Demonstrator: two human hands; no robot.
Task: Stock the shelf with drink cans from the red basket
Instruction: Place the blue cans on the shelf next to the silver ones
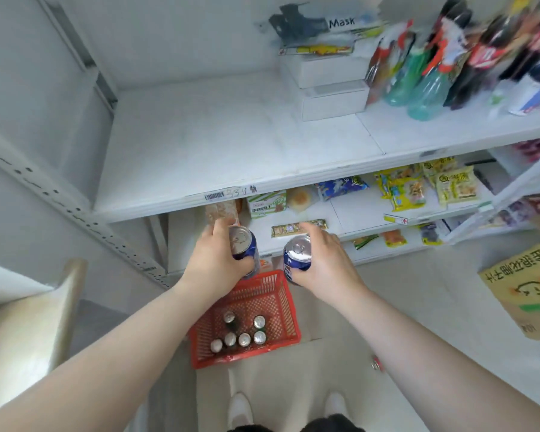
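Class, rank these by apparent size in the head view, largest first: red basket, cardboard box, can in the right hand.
1. red basket
2. cardboard box, cropped at the frame edge, so unsure against the basket
3. can, smallest

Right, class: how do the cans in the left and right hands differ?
The left can has its side mostly hidden by the left hand; the right can, in the right hand, shows more blue side and a logo. The left can sits higher in view than the right can. Both are blue with silver tops.
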